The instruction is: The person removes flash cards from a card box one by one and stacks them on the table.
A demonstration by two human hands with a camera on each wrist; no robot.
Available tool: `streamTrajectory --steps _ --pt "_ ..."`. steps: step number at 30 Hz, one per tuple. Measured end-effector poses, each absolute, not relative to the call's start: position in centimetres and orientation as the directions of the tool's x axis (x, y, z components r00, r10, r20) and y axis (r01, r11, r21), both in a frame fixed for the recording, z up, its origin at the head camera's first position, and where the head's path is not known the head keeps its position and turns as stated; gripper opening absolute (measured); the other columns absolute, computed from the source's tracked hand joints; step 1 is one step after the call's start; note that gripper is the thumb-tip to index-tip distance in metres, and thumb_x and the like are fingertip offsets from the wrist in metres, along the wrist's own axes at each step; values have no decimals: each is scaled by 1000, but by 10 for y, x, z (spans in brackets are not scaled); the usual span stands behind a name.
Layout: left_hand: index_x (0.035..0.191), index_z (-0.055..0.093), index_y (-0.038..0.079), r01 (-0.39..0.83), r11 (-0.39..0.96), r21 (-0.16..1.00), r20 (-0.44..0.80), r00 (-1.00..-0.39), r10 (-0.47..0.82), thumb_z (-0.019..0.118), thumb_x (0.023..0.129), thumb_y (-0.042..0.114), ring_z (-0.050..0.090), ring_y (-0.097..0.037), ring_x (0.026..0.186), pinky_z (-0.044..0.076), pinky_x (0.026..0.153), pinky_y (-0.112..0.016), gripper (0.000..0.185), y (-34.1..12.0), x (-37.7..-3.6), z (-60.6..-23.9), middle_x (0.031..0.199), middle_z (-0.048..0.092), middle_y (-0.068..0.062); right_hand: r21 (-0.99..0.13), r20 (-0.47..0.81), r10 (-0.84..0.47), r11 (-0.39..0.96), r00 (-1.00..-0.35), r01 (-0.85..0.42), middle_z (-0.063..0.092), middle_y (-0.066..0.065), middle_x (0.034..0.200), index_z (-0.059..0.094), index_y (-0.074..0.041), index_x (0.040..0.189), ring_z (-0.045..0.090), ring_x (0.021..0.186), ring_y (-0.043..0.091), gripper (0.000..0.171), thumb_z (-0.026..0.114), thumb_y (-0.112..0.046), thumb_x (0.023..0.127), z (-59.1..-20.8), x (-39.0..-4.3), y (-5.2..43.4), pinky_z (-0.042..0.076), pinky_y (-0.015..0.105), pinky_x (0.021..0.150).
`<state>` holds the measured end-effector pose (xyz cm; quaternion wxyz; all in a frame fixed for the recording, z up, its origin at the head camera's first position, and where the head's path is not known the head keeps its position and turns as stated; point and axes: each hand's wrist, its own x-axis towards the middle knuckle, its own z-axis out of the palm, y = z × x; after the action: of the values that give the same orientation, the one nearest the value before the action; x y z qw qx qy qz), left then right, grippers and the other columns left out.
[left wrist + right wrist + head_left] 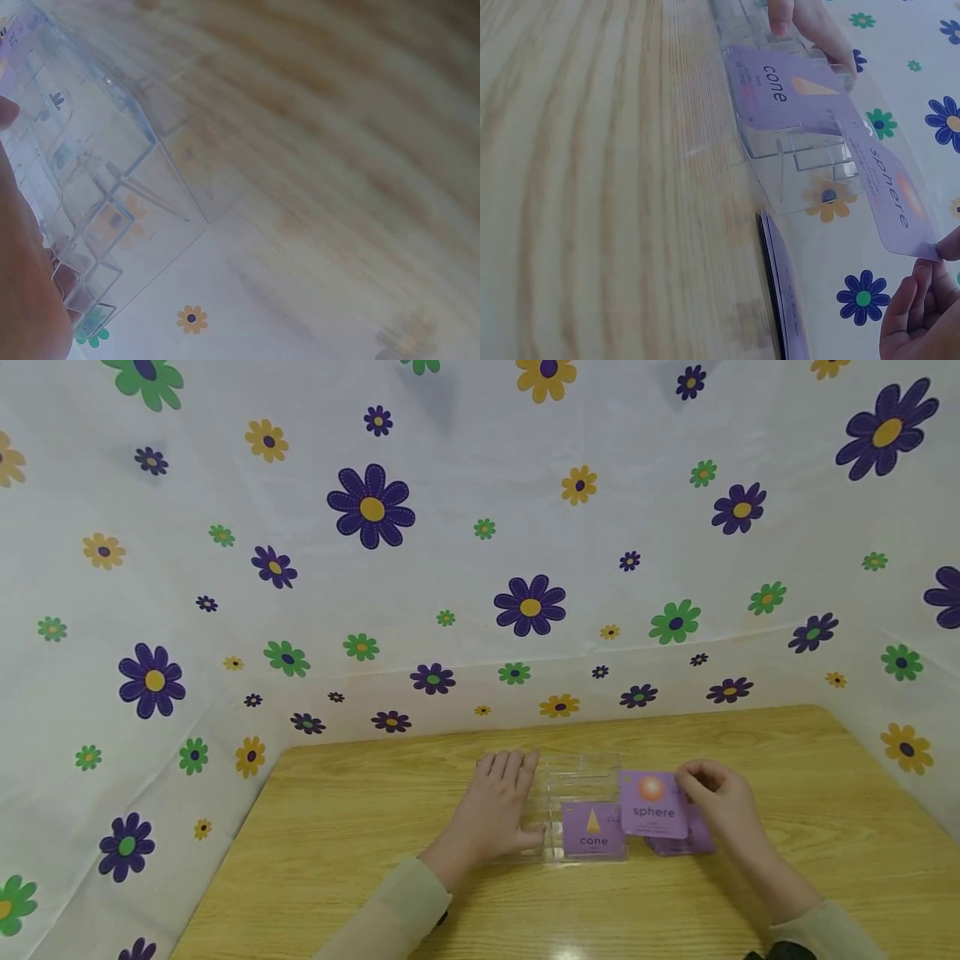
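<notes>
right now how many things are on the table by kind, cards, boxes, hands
Loose purple cards showing a word: 2, the cone card in the clear box and the sphere card pinched by the right hand
Purple card stacks: 1, card stack under the sphere card
Clear boxes: 1, clear box
Hands: 2, with the left hand on the box
Total: 6

The clear box [577, 793] is hard to trace, its far walls nearly vanishing against the table [337, 827]. The small print on the sphere card [654, 806] is too tiny to read. At four o'clock of it, a card stack [686, 842] lies mostly covered. The left wrist view is blurred.
</notes>
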<state>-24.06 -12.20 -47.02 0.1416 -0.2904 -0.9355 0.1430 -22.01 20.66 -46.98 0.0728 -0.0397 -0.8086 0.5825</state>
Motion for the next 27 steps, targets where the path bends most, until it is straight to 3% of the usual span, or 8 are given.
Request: streamTrajectory --steps 11,20,27 --pt "167 25 6 507 798 -326 189 -792 581 55 89 73 50 -25 133 41 117 -44 107 -122 -242 -472 149 52 -10 -952 57 181 305 -982 1 60 -19 74 70 10 104 54 72 0 19 63 -7 100 -471 -220 211 49 18 68" --pt "167 25 7 511 797 -322 191 -789 583 55 89 73 50 -26 135 41 119 -45 107 -123 -242 -473 150 52 -11 -944 -36 167 317 -985 88 60 -18 82 70 1 106 54 79 0 17 61 -13 103 -473 -221 218 49 17 72" --pt "167 25 7 509 798 -322 188 -792 581 56 88 74 50 -26 136 41 120 -46 108 -123 -242 -473 152 51 -11 -939 -51 156 328 -986 101 61 -16 85 69 4 108 55 80 1 20 59 -13 104 -476 -223 222 51 17 73"
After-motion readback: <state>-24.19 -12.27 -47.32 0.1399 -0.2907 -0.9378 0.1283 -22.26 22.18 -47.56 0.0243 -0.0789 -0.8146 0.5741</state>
